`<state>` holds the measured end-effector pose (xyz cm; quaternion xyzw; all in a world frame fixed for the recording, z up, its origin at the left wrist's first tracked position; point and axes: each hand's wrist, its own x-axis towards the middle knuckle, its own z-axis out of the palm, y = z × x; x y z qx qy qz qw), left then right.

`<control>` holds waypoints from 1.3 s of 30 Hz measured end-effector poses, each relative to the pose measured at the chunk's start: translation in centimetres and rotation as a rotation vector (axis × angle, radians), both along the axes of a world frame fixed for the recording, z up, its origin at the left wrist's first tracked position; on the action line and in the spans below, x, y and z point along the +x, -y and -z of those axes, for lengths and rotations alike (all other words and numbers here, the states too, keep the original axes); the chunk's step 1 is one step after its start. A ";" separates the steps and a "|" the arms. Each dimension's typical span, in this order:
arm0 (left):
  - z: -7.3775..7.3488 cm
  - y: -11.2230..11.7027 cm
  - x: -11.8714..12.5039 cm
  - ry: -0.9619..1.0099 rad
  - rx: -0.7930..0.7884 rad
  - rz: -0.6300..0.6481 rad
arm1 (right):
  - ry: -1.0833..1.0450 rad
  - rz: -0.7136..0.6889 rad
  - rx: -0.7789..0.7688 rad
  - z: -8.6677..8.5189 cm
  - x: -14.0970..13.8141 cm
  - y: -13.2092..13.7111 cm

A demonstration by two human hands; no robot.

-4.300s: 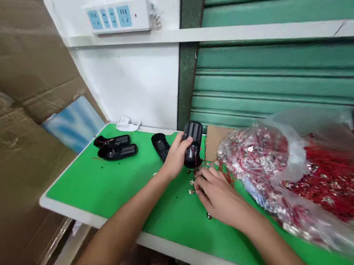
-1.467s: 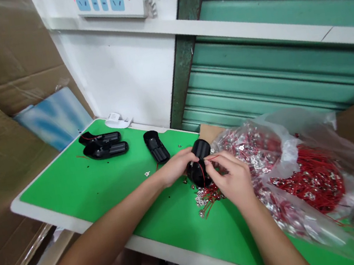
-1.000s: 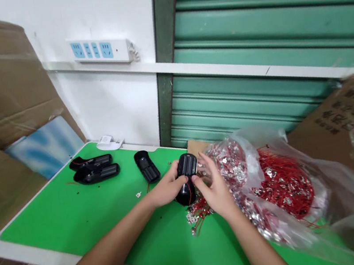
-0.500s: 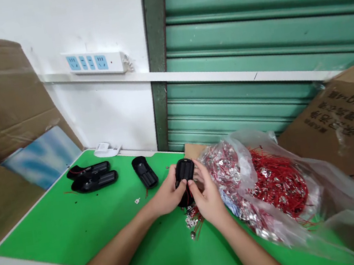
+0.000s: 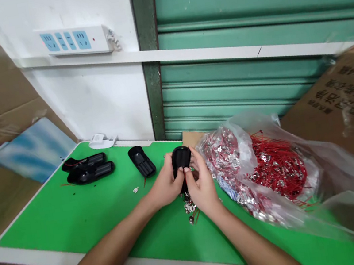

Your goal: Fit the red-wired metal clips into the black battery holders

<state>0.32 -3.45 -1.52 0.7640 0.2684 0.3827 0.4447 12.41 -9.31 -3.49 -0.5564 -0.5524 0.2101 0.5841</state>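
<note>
Lying at left on the green surface (image 5: 110, 219) are two black casings (image 5: 91, 173); a third casing (image 5: 142, 162) sits nearer the middle. The left hand (image 5: 165, 187) has a dark case (image 5: 181, 156) in its grip, metal pieces (image 5: 189, 209) just below; the right hand's (image 5: 202, 187) grip holds its other side. Farther right lies a plastic bag (image 5: 246, 155) of red wires (image 5: 279, 170).

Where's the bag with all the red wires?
In the head view, the clear bag lies on the green table at the right, beside the right hand.
</note>
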 end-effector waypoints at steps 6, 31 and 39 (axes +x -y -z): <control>0.0 0.5 0.3 -0.029 0.000 -0.041 | -0.065 -0.010 0.000 0.0 -0.3 0.1; -1.5 0.1 -0.2 0.181 -0.435 0.083 | -0.529 -0.327 -0.178 -2.2 3.7 -0.8; -2.4 15.1 -16.1 0.251 -1.185 0.085 | -0.579 -0.410 -0.263 -4.1 4.9 -0.4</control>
